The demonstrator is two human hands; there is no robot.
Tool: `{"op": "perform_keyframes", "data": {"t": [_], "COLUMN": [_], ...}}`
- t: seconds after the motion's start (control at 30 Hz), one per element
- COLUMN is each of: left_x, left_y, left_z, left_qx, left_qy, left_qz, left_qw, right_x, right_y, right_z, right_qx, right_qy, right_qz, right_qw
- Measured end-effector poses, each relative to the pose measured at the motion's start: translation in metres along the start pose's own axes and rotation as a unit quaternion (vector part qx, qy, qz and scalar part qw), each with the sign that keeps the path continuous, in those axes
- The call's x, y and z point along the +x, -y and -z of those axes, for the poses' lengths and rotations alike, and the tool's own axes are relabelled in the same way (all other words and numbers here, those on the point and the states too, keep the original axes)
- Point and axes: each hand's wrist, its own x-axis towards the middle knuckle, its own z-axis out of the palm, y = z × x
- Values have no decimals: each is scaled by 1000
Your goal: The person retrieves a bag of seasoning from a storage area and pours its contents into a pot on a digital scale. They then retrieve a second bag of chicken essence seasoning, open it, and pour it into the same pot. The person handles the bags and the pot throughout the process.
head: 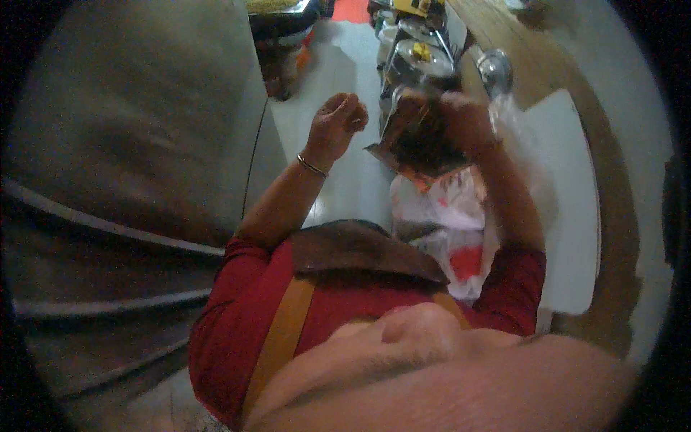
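My left hand [337, 121] is raised over the pale floor, its fingers curled together. Nothing can be seen in it, and a bracelet [311, 165] circles that wrist. To the right, my right hand [468, 121] grips the right side of an opened bag [380, 154] with a pointed, torn-looking edge. Dark contents [424, 135] show in the bag's mouth; blur and shadow hide what they are. Just below it lie white plastic bags [440, 202] with red print.
Beyond the bag stands a pot or canister with a round metal lid [425, 58] and a yellow piece on top. A metal ladle or bowl [495, 70] and a white board [567, 216] rest along the wooden counter [615, 254]. A large grey cabinet or appliance [135, 119] fills the left.
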Motion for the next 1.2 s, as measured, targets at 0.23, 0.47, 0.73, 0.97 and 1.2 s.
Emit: {"op": "perform_keyframes", "data": {"t": [0.23, 0.47, 0.73, 0.97, 1.2], "left_x": [166, 231, 342, 444, 557], "left_y": [-1, 19, 48, 33, 39], "left_z": [67, 132, 235, 340, 469], "left_qx": [296, 408, 344, 408, 207], "left_qy": [-1, -76, -155, -109, -11], "left_qz": [20, 53, 30, 113, 245], "left_qw": [955, 908, 926, 900, 947], "right_x": [134, 197, 323, 420, 522], "right_y": [-83, -110, -181, -215, -257], "right_z": [-67, -178, -289, -389, -437], "right_qx": [387, 529, 521, 508, 511], "right_qy": [-1, 33, 107, 39, 9], "right_qz": [-141, -106, -62, -44, -114], "right_qw": [911, 841, 844, 859, 852]}}
